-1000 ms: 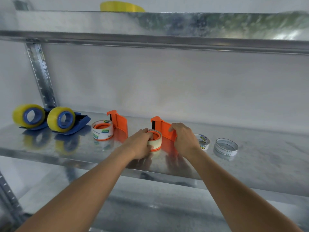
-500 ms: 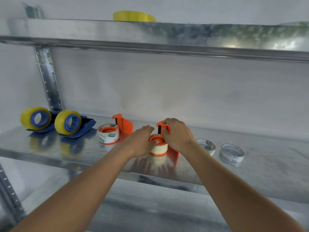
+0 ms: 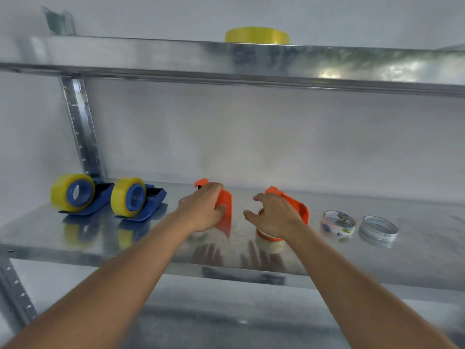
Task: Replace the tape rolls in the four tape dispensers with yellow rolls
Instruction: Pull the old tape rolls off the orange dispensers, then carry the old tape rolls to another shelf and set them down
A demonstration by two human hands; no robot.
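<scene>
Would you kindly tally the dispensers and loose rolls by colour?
Blue plastic tape dispensers with yellow rolls: 2
Orange plastic tape dispensers: 2
Loose yellow tape roll, upper shelf: 1
Loose clear tape rolls: 2
Total: 7

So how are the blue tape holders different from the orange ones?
The blue dispensers carry fat yellow rolls; the orange dispensers don't. The one by the right hand holds a pale, whitish roll. The blue ones sit untouched, while the left hand grips an orange one. All sit on the same metal shelf.
</scene>
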